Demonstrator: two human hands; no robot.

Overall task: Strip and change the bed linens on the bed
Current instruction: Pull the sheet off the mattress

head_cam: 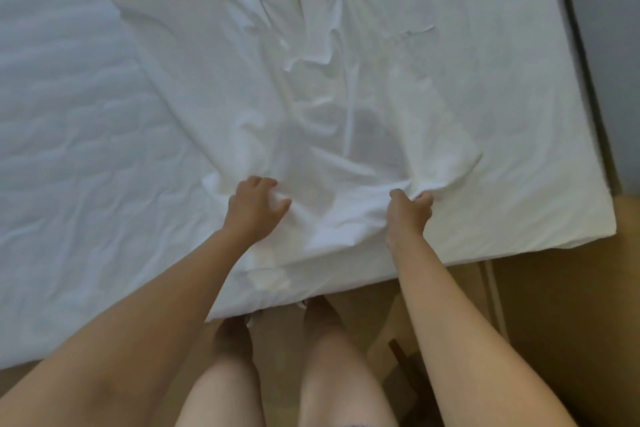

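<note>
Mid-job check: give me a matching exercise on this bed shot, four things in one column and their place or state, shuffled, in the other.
Things:
1. left hand
2. white sheet
3. quilted mattress
4. floor

States:
A. wrinkled, spread over the bed's right part
B. tan, beneath the person's feet
C. uncovered on the bed's left part
D. grips a bunch of fabric near the bed's edge

Pairs: 1-D, 2-A, 3-C, 4-B

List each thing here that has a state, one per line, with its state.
white sheet: wrinkled, covering the bed's right part, draped over the near edge
mattress: left part bare, quilted surface showing
left hand: grips a bunch of the white sheet
right hand: grips a bunch of the white sheet
</note>
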